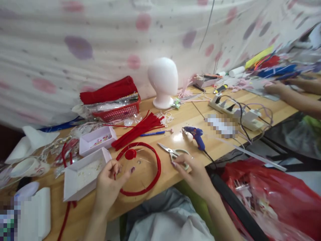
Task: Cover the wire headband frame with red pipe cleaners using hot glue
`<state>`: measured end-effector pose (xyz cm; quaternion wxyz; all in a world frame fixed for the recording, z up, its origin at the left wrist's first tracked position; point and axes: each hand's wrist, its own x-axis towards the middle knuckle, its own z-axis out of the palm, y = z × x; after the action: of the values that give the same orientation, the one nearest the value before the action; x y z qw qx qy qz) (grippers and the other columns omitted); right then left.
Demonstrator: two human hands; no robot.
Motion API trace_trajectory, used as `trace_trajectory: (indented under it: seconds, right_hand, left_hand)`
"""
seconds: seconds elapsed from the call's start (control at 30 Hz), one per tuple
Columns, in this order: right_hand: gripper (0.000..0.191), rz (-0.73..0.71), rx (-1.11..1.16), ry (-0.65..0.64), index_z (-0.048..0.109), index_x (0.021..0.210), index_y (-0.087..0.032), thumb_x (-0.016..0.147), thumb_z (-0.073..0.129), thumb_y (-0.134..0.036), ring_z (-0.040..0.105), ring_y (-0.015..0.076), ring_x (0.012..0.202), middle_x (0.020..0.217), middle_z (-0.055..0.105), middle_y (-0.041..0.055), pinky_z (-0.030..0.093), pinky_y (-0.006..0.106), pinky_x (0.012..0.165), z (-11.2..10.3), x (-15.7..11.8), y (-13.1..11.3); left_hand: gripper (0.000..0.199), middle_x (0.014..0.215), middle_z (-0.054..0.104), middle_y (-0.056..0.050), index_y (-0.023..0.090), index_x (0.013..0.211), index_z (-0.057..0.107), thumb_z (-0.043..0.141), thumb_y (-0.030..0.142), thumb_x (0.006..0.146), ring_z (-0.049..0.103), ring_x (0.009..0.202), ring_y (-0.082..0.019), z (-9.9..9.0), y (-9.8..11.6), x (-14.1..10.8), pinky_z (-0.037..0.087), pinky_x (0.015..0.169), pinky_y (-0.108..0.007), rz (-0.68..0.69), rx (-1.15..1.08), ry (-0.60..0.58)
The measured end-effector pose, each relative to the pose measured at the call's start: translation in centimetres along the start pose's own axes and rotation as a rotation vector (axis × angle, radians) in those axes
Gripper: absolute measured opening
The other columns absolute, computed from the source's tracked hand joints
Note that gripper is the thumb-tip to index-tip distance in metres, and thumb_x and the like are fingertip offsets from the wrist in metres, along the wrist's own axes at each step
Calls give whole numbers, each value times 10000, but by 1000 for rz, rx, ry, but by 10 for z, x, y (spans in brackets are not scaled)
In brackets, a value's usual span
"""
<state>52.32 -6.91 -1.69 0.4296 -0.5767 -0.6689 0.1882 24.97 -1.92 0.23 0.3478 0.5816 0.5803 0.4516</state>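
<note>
My left hand is at the left side of a red fuzzy hoop, its fingers curled about the rim and the thumb reaching inside the ring. A stretch of the rim is hidden by this hand. Within the ring sits a small red coiled disc near the top. My right hand grips the pale handles of a pair of scissors, whose blades point left and away from me over the table. Just beyond lies a blue glue gun, with a bundle of red pipe cleaners to its left.
Two white trays hold small beads at the left. A white foam head stands behind, beside a red basket. A power strip with cables lies right. Another person's hands work farther right. A red bag fills the lower right.
</note>
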Motion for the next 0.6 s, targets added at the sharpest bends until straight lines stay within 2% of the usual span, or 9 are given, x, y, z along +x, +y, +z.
trace_trajectory:
  seconds: [0.1,0.2,0.37,0.6]
  right_hand:
    - [158,50,-43,24,649,880,-214,969,576,-322,684,201,779,834,727,48,514,299,723,-19,-4,8]
    - [173,60,-87,8,664,905,-213,966,566,-341,689,212,789,827,733,49,512,309,726,-31,-10,17]
    - [187,77,-137,-3,670,972,-211,987,510,-307,710,194,785,879,759,49,506,258,615,-41,-23,23]
    - [149,76,-152,109,718,923,-219,941,606,-316,721,185,764,877,776,35,539,255,658,-48,-40,19]
  left_hand:
    - [410,662,409,61,250,646,324,710,355,737,470,641,-121,2,-1,1,433,644,-240,85,44,-38]
    - [387,682,446,54,251,648,332,699,338,734,495,670,-127,4,-4,0,445,680,-255,104,50,-46]
    - [377,716,480,49,250,648,335,694,333,730,511,709,-126,5,-5,-8,447,716,-261,124,21,-32]
    - [360,735,504,45,248,650,343,688,251,752,532,723,-127,-1,10,-30,459,746,-268,204,-99,-38]
